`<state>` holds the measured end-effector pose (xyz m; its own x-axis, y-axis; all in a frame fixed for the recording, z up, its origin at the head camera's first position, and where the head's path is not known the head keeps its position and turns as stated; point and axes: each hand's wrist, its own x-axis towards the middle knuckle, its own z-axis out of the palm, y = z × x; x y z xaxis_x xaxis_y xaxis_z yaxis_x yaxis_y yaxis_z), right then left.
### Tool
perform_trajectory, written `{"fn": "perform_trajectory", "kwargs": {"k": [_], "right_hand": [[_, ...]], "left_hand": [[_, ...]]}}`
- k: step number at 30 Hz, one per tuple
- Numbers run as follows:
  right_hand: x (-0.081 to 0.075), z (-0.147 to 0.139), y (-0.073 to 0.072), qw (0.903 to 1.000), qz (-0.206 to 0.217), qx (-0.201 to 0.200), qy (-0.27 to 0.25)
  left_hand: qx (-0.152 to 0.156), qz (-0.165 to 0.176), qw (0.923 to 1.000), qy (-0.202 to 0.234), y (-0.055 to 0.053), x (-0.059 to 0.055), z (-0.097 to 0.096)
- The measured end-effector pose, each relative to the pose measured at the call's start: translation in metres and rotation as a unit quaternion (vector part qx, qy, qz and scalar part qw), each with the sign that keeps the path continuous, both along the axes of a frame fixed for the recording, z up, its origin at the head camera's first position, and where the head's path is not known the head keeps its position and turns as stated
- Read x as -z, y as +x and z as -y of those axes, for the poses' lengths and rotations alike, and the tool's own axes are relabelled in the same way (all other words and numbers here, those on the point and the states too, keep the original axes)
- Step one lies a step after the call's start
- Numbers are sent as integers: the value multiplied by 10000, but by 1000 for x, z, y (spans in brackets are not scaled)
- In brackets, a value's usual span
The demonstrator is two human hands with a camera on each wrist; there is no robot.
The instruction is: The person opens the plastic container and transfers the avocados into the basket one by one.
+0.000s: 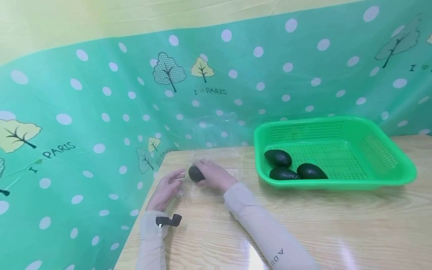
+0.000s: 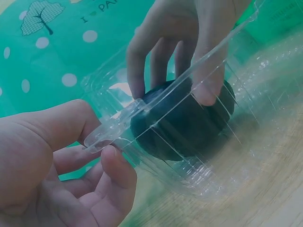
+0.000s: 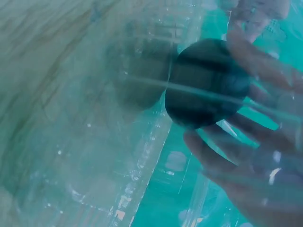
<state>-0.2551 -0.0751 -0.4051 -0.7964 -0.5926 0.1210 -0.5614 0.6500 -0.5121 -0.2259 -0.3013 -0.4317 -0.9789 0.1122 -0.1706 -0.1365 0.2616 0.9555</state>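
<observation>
A dark avocado (image 1: 195, 174) is gripped by my right hand (image 1: 215, 175), its fingers and thumb spread round the fruit's sides. In the left wrist view, the avocado sits within a clear plastic container (image 2: 118, 124), partly seen through its wall. My left hand (image 1: 165, 192) pinches the container's edge between thumb and fingers. The right wrist view looks through the clear plastic at the avocado (image 3: 208, 85) and the right hand's fingers. How closely the fruit sits to the container's floor is hard to tell.
On the right of the wooden table (image 1: 216, 236) stands a green plastic basket (image 1: 337, 183) with perforated sides, holding three dark avocados (image 1: 278, 158) at its left end. A green dotted sheet (image 1: 111, 105) hangs behind and along the left table edge.
</observation>
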Motion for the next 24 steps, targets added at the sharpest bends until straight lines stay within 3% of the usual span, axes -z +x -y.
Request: {"fn": "perform_trajectory", "kwargs": {"k": [9, 24], "right_hand": [[0, 1, 0, 9997, -210, -76, -99], [0, 6, 0, 9996, -76, 213, 141]], "left_hand": [[-4, 61, 9994, 342, -1, 1, -1], [19, 56, 9998, 211, -1, -1, 1]]}}
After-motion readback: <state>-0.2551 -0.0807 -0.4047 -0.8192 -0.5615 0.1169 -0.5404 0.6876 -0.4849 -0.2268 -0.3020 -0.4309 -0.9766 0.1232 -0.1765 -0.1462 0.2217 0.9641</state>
